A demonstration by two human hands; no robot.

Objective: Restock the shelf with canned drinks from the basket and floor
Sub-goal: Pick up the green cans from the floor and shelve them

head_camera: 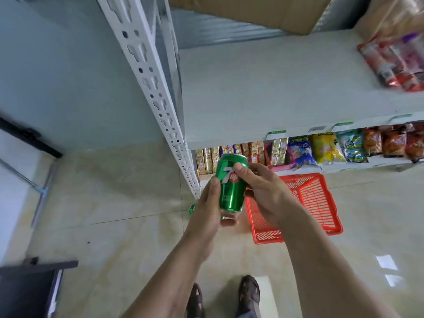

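A green 7up can (230,184) is held upright between both hands, just in front of the shelf's white corner post (160,104). My left hand (206,207) grips the can's left side and bottom. My right hand (263,193) holds its right side, thumb on the label. Behind my right hand a red plastic basket (316,203) stands on the floor; no cans show inside it. A bit of another green can (191,208) peeks out on the floor beside my left wrist. The wide pale shelf board (275,92) above is mostly bare.
Red snack packets (394,63) lie at the shelf's right end, with cardboard boxes (247,10) behind. The lower shelf holds rows of snack bags (321,150) and gold packs. A dark table (27,288) stands at lower left. My feet (224,294) are on the tiled floor.
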